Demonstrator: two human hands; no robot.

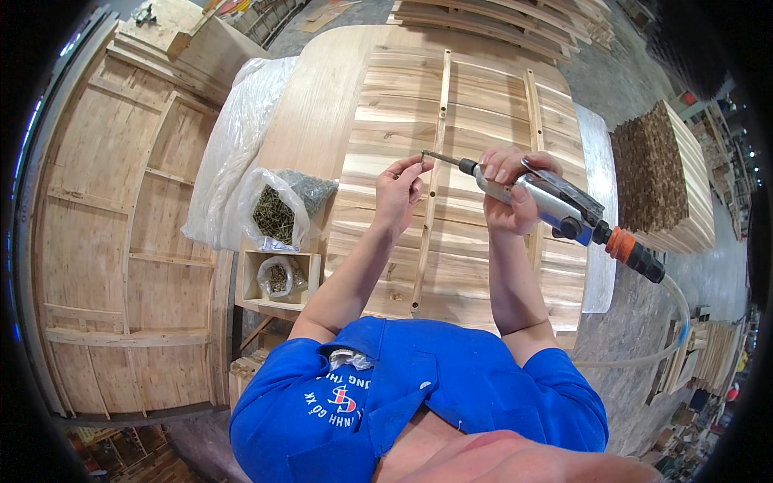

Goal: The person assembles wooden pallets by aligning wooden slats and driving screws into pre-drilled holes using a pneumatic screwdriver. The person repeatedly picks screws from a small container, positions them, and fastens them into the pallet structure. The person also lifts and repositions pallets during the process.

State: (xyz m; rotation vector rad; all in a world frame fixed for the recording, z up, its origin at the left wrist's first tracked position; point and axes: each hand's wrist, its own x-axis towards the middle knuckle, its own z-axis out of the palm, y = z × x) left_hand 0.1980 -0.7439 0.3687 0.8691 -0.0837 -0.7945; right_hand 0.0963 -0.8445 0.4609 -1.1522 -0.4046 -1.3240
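Note:
My right hand [509, 189] is wrapped round a silver pneumatic screwdriver [564, 211], whose long bit points left over a slatted wooden panel [386, 113]. At the bit's tip, my left hand [396, 197] pinches a small dark screw [423, 158] between thumb and finger; its other fingers are curled, and whatever they may hold is hidden. Both hands are above the panel, close to a narrow wooden batten [442, 105] with dark holes along it. A second batten [534, 105] lies across the panel, farther right, partly behind my right hand.
Left of the panel stand an open plastic bag of brassy screws [274, 217] and a wooden box [314, 282] with a smaller bag [278, 278]. An air hose [684, 310] curves down on the right. Stacked boards [660, 177] stand beyond, and a framed wooden panel [88, 241] is far left.

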